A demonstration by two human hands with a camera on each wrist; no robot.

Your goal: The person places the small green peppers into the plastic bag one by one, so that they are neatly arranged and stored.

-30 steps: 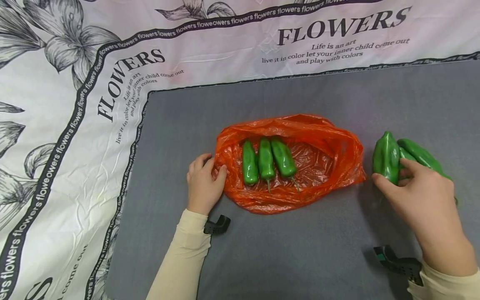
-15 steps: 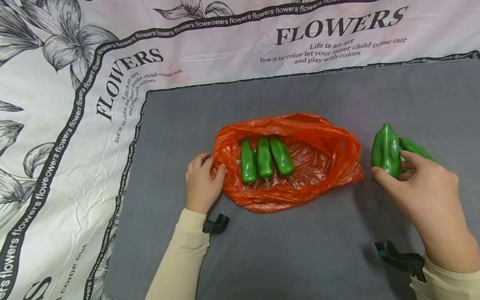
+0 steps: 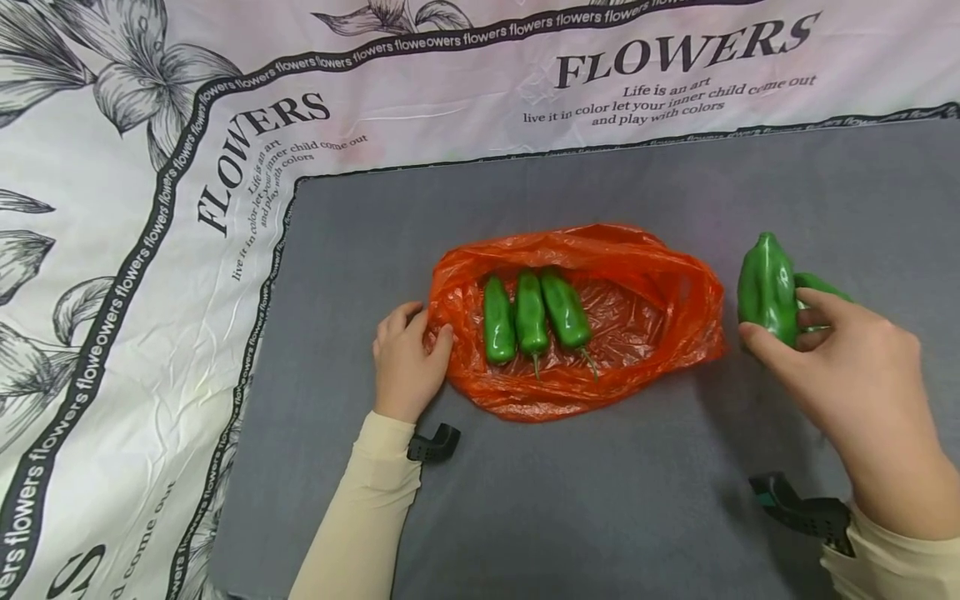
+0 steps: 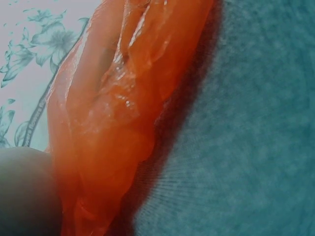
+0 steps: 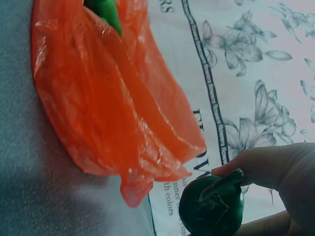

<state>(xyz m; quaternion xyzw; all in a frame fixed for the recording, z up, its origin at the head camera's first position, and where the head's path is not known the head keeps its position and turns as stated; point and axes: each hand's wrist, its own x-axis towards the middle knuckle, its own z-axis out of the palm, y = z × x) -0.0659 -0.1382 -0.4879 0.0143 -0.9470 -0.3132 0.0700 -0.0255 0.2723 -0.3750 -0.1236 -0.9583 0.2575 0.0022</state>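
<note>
While the left hand (image 3: pixel 411 365) pinches the left edge of a crinkled red-orange plastic bag (image 3: pixel 525 407), the right hand (image 3: pixel 862 367) pinches a glossy, tapered green pepper (image 3: pixel 767 287) near the bag's right end, and this smooth pepper may slip if the grip is too weak.

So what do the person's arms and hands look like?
The left hand and right hand wear no gloves. The left sleeve and right sleeve are plain cream cloth. A curved black gadget sits at each wrist, left gadget and right gadget; the right one shows a small greenish patch.
</note>
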